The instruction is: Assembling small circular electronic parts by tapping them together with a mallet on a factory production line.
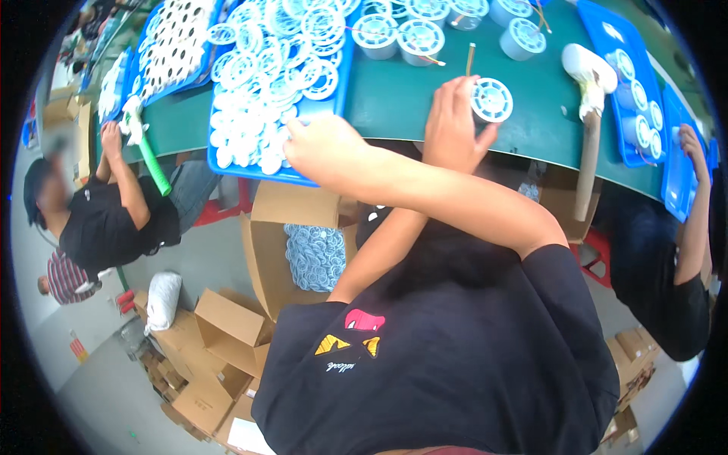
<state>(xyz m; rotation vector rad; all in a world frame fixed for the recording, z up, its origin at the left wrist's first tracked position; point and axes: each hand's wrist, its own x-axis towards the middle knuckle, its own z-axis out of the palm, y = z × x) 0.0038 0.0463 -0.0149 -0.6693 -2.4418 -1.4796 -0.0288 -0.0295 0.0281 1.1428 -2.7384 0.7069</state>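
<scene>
My forearms cross, the right one passing over the left. My left hand (453, 125) is curled against a round plastic housing (491, 101) with a spoked white top, its fingers along the left side and its thumb at the near side. A thin wire (470, 59) sticks up beside that housing. At the blue tray (277, 176) on the left, my right hand (327, 148) is closed with its fingertips down by small white discs (246, 140). Whatever those fingertips pinch is hidden. Larger clear spoked rings (265, 57) are heaped behind the discs in this tray.
Several similar housings (421, 39) stand along the far side of the green table (387, 102). A white-headed mallet (588, 148) lies to the right, near a blue tray of housings (633, 98). Co-workers (125, 212) are on both sides. An open carton of rings (315, 258) sits below the table.
</scene>
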